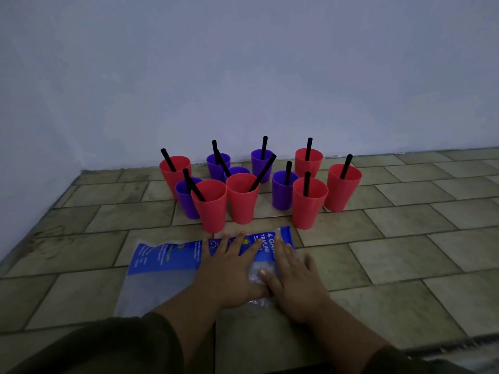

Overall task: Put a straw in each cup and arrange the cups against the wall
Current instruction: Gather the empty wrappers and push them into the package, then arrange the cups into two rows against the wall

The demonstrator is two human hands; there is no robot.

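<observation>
Both hands, left (229,268) and right (294,279), press flat on a blue plastic bag (164,263) on the tiled floor (405,238); red and purple cups (243,198) with black straws (262,172) stand near the wall (243,76).

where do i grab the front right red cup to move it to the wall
Grip the front right red cup's upper wall, just below the rim, coming from the near side. It stands upright and widens toward the top, its straw blocks the mouth, and a purple cup and a farther red cup crowd its sides.

Dim light; pale bluish wall (243,63); worn beige tiled floor (418,252).
</observation>
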